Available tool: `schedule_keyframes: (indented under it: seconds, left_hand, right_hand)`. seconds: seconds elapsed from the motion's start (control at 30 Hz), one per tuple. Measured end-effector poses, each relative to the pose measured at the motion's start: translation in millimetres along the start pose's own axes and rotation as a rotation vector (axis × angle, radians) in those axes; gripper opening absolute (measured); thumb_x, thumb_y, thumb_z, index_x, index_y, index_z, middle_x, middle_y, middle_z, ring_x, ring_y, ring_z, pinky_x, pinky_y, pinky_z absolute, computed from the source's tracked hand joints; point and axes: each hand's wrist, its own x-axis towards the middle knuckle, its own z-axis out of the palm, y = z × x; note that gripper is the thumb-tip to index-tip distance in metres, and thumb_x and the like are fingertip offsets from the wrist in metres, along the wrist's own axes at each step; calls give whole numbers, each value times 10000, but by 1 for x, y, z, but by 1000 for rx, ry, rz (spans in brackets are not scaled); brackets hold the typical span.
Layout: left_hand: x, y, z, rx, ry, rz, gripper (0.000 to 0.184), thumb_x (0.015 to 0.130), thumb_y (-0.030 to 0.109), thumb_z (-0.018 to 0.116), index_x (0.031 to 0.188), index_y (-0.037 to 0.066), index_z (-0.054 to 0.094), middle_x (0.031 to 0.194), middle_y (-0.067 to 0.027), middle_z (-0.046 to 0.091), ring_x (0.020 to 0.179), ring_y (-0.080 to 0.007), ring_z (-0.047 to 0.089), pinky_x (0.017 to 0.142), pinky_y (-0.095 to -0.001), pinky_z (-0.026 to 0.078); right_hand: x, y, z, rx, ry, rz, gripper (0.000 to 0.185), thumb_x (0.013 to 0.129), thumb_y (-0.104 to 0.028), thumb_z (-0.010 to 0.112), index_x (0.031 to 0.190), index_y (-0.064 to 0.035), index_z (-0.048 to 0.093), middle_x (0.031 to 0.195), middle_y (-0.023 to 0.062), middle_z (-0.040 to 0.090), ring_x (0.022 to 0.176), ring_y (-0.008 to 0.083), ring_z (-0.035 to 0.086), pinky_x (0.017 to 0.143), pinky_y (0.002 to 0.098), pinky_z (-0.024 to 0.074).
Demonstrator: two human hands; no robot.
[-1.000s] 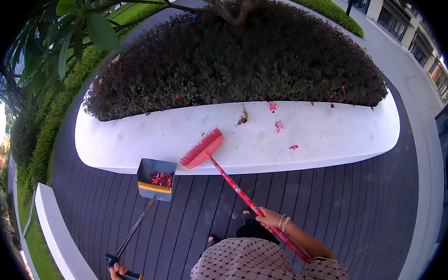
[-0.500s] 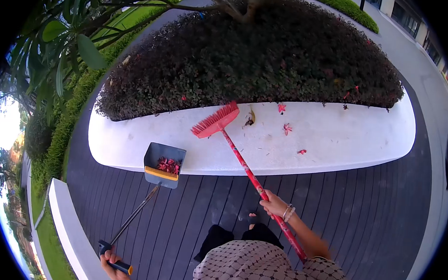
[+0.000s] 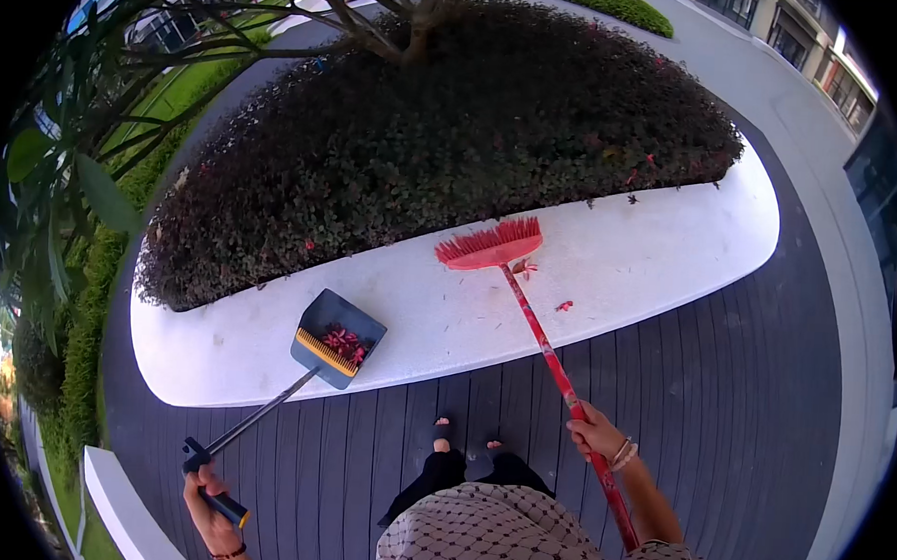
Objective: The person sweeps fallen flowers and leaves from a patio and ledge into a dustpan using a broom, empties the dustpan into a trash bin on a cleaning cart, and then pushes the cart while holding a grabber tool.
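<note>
My right hand (image 3: pixel 594 434) is closed round the red handle of a broom (image 3: pixel 541 334). Its red bristle head (image 3: pixel 490 246) lies over the white ledge, bristles toward the bushes. Close below the head is a reddish flower (image 3: pixel 526 269), partly covered by the broom; another small red flower (image 3: pixel 564 306) lies to the right of the handle. My left hand (image 3: pixel 204 497) grips the black handle of a long-handled dustpan (image 3: pixel 364 321). The grey pan, with a yellow comb edge, is over the ledge's left part and has several red flowers (image 3: pixel 341 341) in it.
A curved white ledge (image 3: pixel 660 239) borders a bed of dark bushes (image 3: pixel 455 130) with a tree trunk (image 3: pixel 424 29). Dark decking (image 3: pixel 724 382) runs round it under my feet. A low white wall (image 3: pixel 123 511) stands at the lower left, and leafy branches (image 3: pixel 102 190) hang above the left side.
The broom head has moved right along the ledge and turned, now covering where flowers lay. The dustpan has tilted clockwise and is farther over the ledge. My view has shifted.
</note>
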Motion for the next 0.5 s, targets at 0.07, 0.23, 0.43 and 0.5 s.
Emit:
schedule_keyframes:
  seconds: [0.07,0.23,0.43,0.5]
  left_hand:
    - [44,12,20,45,-31,-63,185,843,29,456,978,-90,411,690,-78,497,500,-123,459,467,-197,484]
    - [147,34,58,95,-201,-185,137,860,50,463,944,-52,425,728,-95,527,517,-140,530,469,-217,522]
    - [236,25,128,33,-304,-460,88,831,40,496,869,-35,523,749,-55,552,570,-102,495,530,-206,510]
    - [264,12,151,61,-305,-488,100,825,47,514,880,-35,526,693,-42,549,558,-101,496,534,-202,509]
  right_hand:
    - [-1,12,-1,116,97,5,236,844,-128,489,1060,-72,410,611,2,447,436,79,446,351,235,391]
    - [10,27,8,449,334,-28,123,845,-154,509,913,-65,456,657,-6,449,482,68,447,356,222,365]
    - [-5,9,-12,292,673,-212,152,813,-122,498,925,-29,455,614,3,431,437,74,416,334,222,346]
    - [3,7,-47,248,761,-255,209,791,-106,501,969,-5,456,604,22,454,432,89,448,339,233,362]
